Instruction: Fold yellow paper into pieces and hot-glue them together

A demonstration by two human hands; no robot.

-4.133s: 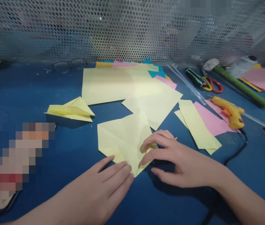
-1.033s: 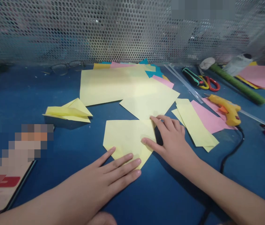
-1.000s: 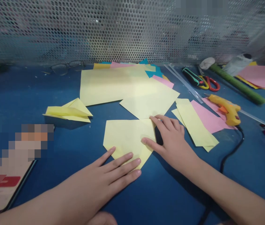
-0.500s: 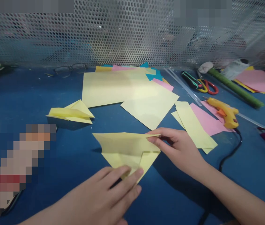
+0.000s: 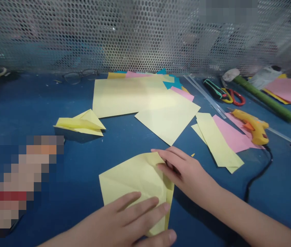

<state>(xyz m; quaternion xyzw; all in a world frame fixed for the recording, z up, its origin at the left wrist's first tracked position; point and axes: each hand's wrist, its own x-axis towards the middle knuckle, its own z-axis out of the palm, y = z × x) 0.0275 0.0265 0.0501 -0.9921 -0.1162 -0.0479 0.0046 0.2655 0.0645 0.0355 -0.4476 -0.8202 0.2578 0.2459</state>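
Observation:
A creased sheet of pale yellow paper [image 5: 127, 175] lies on the blue table in front of me, its right side folded over. My left hand [image 5: 132, 219] rests on the paper's lower part with fingers spread flat. At the upper right corner, my right hand [image 5: 186, 173] pinches the paper between thumb and fingers; part of the fold is hidden under it. To the left sits a folded yellow paper plane [image 5: 80, 124]. Beyond my hands are larger flat yellow sheets [image 5: 125, 96], one turned cornerwise toward me.
At the right lie yellow strips [image 5: 212, 140], pink paper [image 5: 231, 135] and a yellow glue gun [image 5: 253, 127] with a black cord. Further back are scissors [image 5: 238, 97], clear glue sticks [image 5: 207, 97] and a green stem [image 5: 266, 97]. A perforated metal screen [image 5: 140, 37] stands behind.
The yellow paper has turned and opened out from its folded triangle into a broader shape. My right hand has moved slightly down, still pinching it; my left hand has shifted right and down.

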